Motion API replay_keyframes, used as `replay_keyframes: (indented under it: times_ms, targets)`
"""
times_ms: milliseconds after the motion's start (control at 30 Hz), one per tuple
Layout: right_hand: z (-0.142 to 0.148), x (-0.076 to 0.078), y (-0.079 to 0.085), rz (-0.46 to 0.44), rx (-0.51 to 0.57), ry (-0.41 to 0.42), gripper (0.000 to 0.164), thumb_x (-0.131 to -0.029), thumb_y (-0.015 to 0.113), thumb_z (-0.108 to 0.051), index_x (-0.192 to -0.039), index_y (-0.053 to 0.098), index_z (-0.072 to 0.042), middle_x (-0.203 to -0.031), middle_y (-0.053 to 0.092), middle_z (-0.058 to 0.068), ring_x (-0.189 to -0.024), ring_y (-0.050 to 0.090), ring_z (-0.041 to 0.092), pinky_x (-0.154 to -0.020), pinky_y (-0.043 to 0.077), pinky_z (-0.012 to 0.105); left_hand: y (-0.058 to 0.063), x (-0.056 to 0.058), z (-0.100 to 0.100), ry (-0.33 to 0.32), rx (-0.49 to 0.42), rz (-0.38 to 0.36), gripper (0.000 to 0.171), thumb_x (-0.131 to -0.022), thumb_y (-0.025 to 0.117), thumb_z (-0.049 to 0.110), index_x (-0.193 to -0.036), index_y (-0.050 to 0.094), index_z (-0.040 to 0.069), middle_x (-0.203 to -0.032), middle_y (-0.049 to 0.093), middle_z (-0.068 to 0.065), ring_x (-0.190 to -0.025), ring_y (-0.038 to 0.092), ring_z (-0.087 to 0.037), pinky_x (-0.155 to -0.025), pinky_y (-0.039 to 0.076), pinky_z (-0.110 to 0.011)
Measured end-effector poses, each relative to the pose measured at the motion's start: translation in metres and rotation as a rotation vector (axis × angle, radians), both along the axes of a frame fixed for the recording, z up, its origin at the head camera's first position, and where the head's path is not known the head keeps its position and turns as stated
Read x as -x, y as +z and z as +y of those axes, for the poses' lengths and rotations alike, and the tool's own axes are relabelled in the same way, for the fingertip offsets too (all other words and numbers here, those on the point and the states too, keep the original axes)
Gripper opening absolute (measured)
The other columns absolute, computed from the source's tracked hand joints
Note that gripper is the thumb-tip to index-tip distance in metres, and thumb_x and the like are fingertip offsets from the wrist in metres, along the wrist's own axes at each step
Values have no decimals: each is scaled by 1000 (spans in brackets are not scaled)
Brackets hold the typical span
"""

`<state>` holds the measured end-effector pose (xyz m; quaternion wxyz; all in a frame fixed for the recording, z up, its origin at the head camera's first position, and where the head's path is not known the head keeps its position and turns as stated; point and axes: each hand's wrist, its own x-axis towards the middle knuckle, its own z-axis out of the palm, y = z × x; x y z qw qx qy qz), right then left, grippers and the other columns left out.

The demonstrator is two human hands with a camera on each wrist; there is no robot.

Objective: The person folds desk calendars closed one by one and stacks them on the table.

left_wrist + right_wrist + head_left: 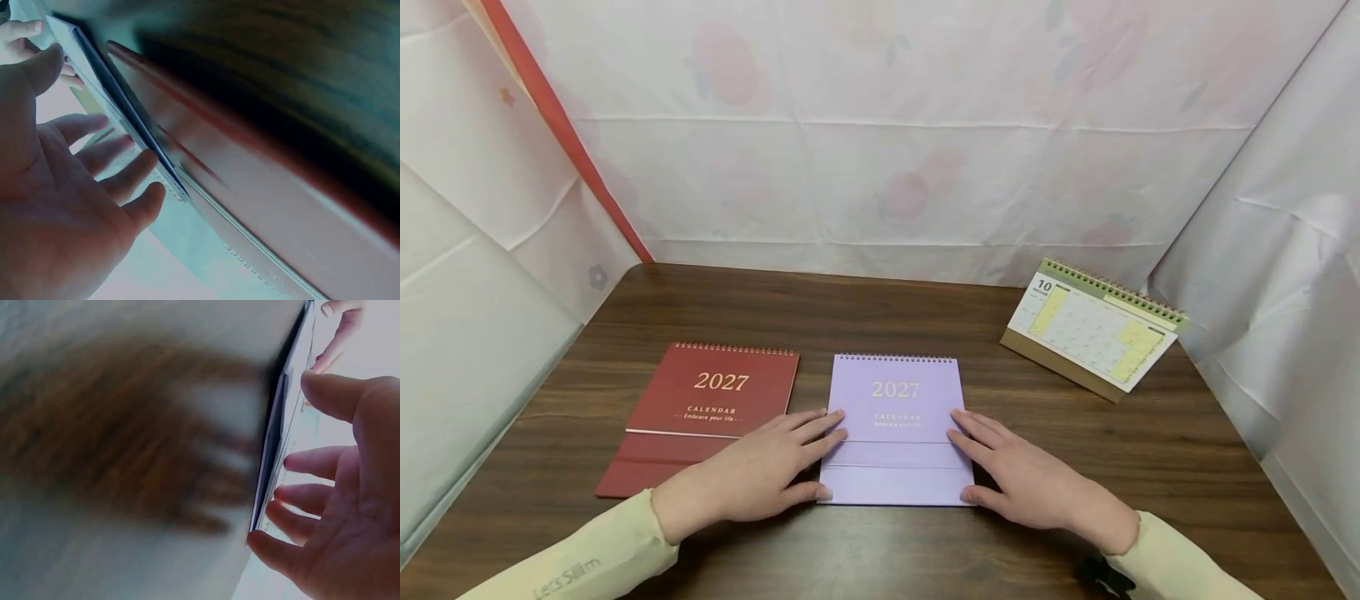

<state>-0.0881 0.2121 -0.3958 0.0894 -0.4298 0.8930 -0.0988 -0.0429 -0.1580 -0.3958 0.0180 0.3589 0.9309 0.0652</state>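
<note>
A lilac 2027 desk calendar (895,454) lies flat in front of me, its spiral binding on the far side. My left hand (760,467) touches its left edge with fingers spread and the thumb at the near corner. On the opposite side, my right hand (1030,479) rests its fingertips and thumb along the right edge. Partly beneath my left forearm and hand is a dark red 2027 desk calendar (711,383), lying flat. Both wrist views show relaxed fingers along the lilac calendar's thin edge, with the red calendar (269,169) nearby in the left one.
A green-bound desk calendar (1090,333) showing a page marked 10 stands tilted at the back right of the brown wooden table (880,550). Patterned white cloth (850,167) hangs behind the table and at both sides. A red strip (565,125) runs down the left cloth.
</note>
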Motion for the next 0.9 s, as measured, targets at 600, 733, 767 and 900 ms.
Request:
replay_keyframes:
  times_ms: [600,733,767,900]
  targets:
    - [6,5,1,-152,72,-84,65,-97,63,-44,-150,46,-10,-157,32,18,-147,24,34,-111,32,53,1,18,-5,329,-505,-436,74,-98,61,45,-154,35,3,-149,46,-9,-133,41,-26,-105,38,-50]
    - [6,5,0,-157,86,-92,65,-96,64,-43,-149,47,-10,-157,33,17,-147,24,34,-111,32,53,3,24,-3,453,-698,-554,67,-97,66,33,-151,39,4,-138,57,-9,-126,50,-27,-103,39,-52]
    - [6,5,0,-157,88,-94,65,-96,64,-43,-149,47,-10,-157,33,17,-147,24,34,-111,32,54,4,26,-3,481,-740,-582,65,-96,67,31,-150,41,4,-135,60,-9,-126,51,-27,-103,39,-52]
    - [6,5,-1,-153,98,-96,64,-96,65,-41,-149,47,-9,-157,33,18,-146,25,34,-111,31,54,5,32,-1,579,-860,-680,60,-96,67,26,-146,44,2,-130,62,-10,-122,55,-27,-100,42,-49]
